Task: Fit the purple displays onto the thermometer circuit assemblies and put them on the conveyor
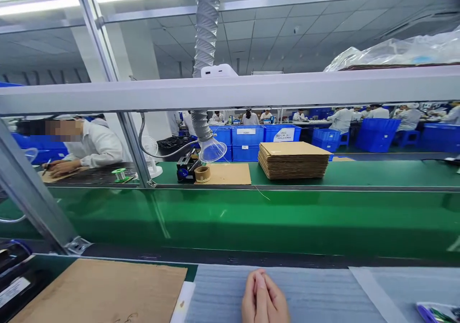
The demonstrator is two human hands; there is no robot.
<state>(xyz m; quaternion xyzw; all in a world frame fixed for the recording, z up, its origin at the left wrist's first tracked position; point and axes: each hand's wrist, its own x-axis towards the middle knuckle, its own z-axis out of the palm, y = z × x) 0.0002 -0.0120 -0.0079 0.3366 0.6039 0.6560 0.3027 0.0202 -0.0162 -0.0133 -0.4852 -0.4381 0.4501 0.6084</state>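
At the bottom centre of the frame, the left hand (253,298) and right hand (275,300) press together, fingers straight and grasping nothing, over a grey foam sheet (309,294) on the table. A cardboard sheet (108,289) lies at lower left, and a cardboard stack (293,160) sits beyond the green belt (287,217).

Bare fingers (264,294), no gloves
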